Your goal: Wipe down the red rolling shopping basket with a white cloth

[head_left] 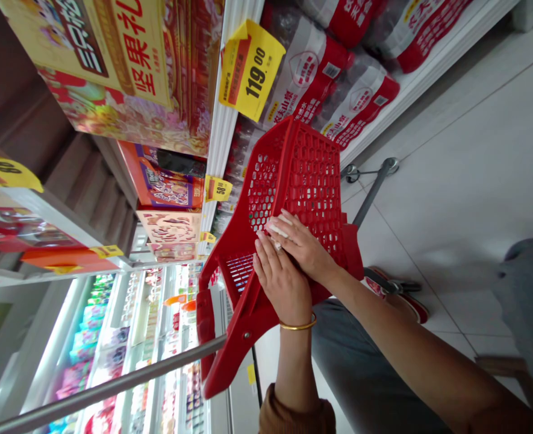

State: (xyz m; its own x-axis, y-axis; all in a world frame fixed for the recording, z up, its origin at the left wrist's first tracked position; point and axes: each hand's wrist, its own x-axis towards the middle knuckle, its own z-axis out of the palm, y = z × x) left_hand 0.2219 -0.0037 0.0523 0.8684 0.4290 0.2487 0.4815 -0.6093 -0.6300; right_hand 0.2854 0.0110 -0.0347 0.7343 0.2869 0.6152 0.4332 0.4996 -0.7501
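Observation:
A crumpled white tissue (280, 228) shows between the fingers of my right hand (309, 247), which presses it against a red plastic shopping cart basket (266, 141). Beside and partly under that hand lies my left hand (284, 283), with a gold bracelet (299, 325) at its wrist. The left fingers are stretched out close together on the basket, their tips near the tissue. Both thumbs are hidden. The basket has perforated walls, and a metal bar (158, 366) runs from it toward the lower left. The whole scene appears turned on its side.
Shelves with boxed gifts (126, 66) and yellow price tags (252, 72) stand alongside the cart. Wrapped bottles (315, 66) fill a lower shelf. A cart wheel (390, 166) rests on the tiled floor (465, 181). A lit display of packages (126, 349) and a shoe (415, 307) are nearby.

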